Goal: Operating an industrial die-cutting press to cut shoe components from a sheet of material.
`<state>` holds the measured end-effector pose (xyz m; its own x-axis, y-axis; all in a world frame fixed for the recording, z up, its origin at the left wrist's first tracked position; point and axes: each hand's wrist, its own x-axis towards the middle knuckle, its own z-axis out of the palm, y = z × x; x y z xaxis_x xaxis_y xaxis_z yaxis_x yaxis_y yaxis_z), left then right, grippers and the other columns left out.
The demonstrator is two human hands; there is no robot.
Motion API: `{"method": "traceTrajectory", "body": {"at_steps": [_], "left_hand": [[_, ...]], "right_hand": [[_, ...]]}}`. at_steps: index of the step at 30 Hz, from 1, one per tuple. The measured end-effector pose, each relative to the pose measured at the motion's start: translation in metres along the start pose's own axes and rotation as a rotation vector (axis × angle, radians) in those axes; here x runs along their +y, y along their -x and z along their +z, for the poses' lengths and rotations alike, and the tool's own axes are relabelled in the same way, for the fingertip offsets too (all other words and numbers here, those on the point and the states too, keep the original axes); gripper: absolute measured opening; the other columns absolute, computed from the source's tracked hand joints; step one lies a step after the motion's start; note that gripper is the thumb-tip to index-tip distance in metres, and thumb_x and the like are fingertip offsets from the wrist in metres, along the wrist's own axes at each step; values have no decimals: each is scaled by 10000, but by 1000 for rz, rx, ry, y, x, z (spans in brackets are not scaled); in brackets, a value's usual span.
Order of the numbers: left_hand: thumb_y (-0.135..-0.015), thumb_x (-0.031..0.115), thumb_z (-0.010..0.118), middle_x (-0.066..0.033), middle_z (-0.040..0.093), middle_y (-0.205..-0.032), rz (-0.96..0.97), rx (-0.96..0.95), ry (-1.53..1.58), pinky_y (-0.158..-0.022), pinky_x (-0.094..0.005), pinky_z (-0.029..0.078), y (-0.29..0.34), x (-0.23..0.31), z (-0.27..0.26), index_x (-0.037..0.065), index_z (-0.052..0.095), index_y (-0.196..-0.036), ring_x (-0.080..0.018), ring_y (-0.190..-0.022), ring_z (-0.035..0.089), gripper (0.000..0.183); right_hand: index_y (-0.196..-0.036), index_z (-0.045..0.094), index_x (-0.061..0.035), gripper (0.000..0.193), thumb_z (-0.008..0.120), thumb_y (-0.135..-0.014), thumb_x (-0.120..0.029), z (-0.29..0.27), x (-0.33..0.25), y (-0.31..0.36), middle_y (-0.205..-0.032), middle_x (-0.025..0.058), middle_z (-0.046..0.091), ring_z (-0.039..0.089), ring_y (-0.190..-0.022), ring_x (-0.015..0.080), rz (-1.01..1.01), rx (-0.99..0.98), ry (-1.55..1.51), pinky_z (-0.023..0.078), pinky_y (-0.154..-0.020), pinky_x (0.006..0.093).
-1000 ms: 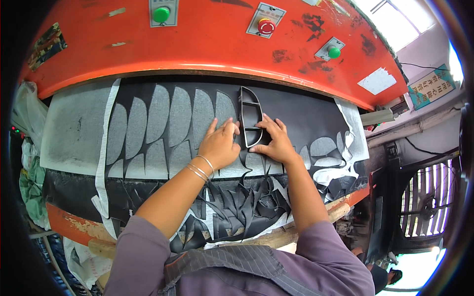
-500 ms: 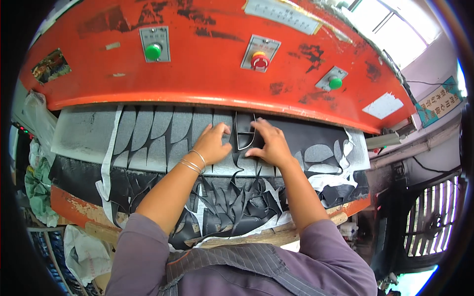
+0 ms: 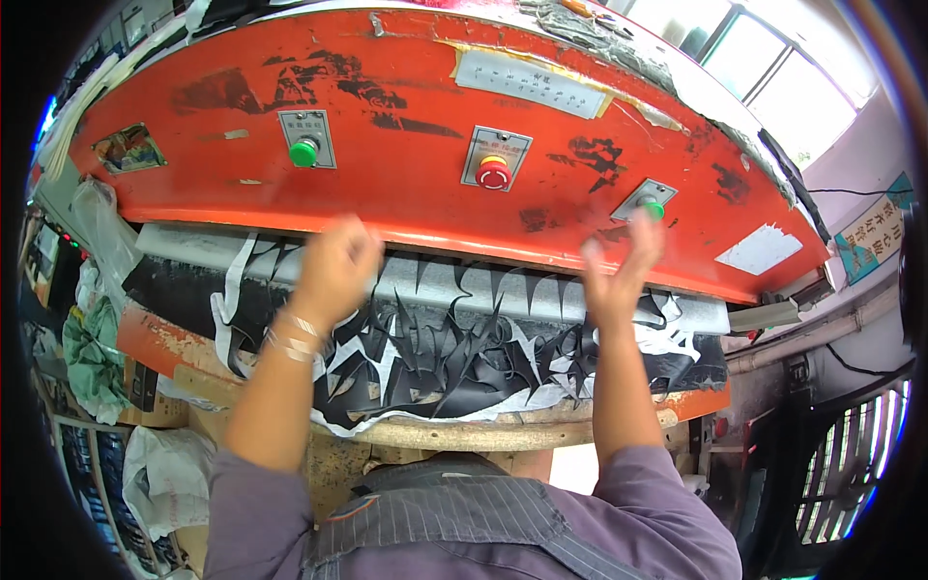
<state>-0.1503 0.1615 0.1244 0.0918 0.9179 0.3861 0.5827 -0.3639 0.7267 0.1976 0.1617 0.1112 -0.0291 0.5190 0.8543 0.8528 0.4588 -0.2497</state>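
Observation:
My left hand (image 3: 335, 274) is raised in front of the red press beam (image 3: 406, 184), below the left green push button (image 3: 304, 152). It is blurred, and its fingers look bent. My right hand (image 3: 622, 275) is lifted by the right green push button (image 3: 653, 209), thumb and fingers apart, with nothing visible in it. Whether a fingertip touches that button I cannot tell. Under the beam lies a pale cutting board (image 3: 551, 298) with cut black sheet material (image 3: 425, 275) on it. The metal cutting die is out of sight now.
Black offcut strips (image 3: 454, 353) with white edges hang over the board's near side, above a wooden rail (image 3: 483, 431). A red stop button (image 3: 493, 174) sits mid-beam. Plastic bags (image 3: 95, 362) hang at the left; a slatted black fan housing (image 3: 851, 454) stands at the right.
Both hands have left the cutting die and risen apart, the left one leftward, the right one rightward to the green button. The view has shifted, and the beam now hides more of the board.

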Motion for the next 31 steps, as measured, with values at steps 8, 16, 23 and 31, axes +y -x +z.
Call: {"method": "traceTrajectory", "body": {"at_steps": [8, 16, 23, 31], "left_hand": [[-819, 267, 630, -62, 661, -830, 63, -580, -139, -748, -374, 484, 185, 34, 55, 105, 716, -849, -266, -809, 616, 185], [-756, 225, 640, -73, 628, -754, 69, -352, -194, -690, -379, 459, 192, 31, 74, 87, 717, -806, -265, -735, 584, 166], [-739, 344, 571, -116, 673, -805, -95, -738, -177, -706, -414, 525, 188, 19, 76, 112, 740, -775, -311, -780, 649, 289], [-795, 444, 615, -161, 679, -989, -133, -785, 228, -812, -360, 511, 169, 30, 85, 68, 713, -956, -319, -905, 650, 421]], "right_hand": [[-1093, 617, -23, 566, 770, -692, -392, -53, -136, 134, -937, 140, 624, 611, -910, 313, -78, -1214, -436, 508, -754, 395], [-1036, 588, -44, 457, 753, -659, -243, -47, -146, 138, -896, 99, 602, 632, -858, 275, -53, -1191, -232, 535, -643, 376], [-1105, 659, -79, 467, 680, -816, -445, -10, -96, 83, -1044, 188, 667, 642, -952, 360, 311, -1407, -494, 512, -821, 402], [-1354, 362, -50, 775, 641, -815, -532, 108, -40, 25, -1371, 247, 339, 536, -1141, 419, 682, -1044, 106, 464, -923, 471]]}}
